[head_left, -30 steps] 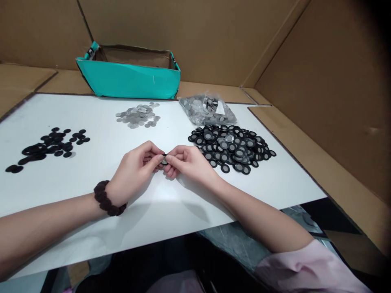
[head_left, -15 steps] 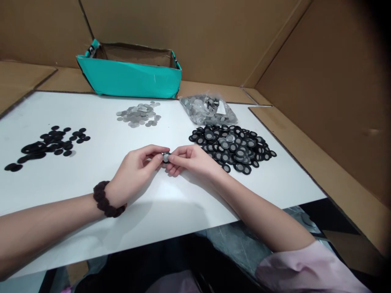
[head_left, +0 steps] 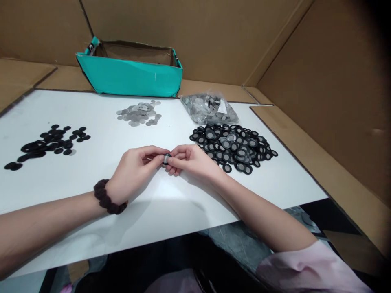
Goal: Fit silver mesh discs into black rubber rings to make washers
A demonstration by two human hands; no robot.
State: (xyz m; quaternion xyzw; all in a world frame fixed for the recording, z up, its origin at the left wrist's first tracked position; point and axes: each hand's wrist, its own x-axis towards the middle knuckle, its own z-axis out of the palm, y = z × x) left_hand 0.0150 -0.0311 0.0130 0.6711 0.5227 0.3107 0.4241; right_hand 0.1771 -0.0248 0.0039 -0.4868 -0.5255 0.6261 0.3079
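Observation:
Between my two hands, just above the white tabletop, is a small black-rimmed disc with a grey centre. My left hand pinches its left side with thumb and fingers. From the right, my right hand grips the same disc between thumb and fingers, the other fingers curled under. To the right of my right hand spreads a large heap of black-rimmed discs with grey centres. Farther off lies a pile of plain grey discs. A scatter of black discs lies to the left.
A turquoise-fronted cardboard box stands at the back of the white tabletop. Beside it lies a clear plastic bag of grey discs. Cardboard walls enclose the back and right side.
Both hands stay at nearly the same place, still pinching the disc. Their fingertips have shifted slightly around it, and my right fingers sit closer to its top edge.

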